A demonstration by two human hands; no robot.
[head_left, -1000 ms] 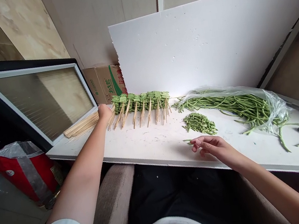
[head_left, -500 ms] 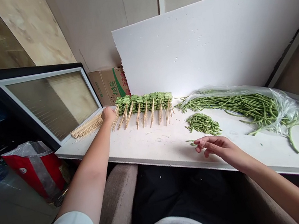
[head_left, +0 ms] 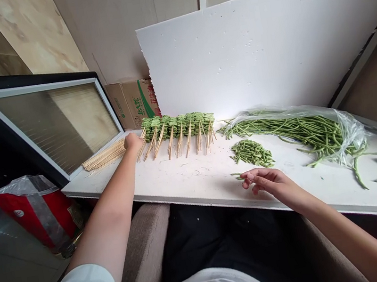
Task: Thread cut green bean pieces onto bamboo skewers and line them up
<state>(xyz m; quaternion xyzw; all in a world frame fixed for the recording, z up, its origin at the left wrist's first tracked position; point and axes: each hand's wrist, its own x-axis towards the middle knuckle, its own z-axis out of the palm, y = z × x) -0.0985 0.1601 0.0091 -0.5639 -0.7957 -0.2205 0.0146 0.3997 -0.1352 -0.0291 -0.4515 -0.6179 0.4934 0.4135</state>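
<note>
Although I work from far away, a row of skewered bean pieces (head_left: 178, 126) is done and long beans (head_left: 290, 132) remain in the plastic bag (head_left: 349, 127); my left hand (head_left: 133, 142) curls its fingers, on what I cannot tell, and my right hand (head_left: 263, 182) spreads them loosely.

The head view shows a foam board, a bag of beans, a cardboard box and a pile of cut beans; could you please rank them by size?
1. Foam board
2. Bag of beans
3. Cardboard box and pile of cut beans look similar; the box is farther and partly hidden, so unranked.
</note>
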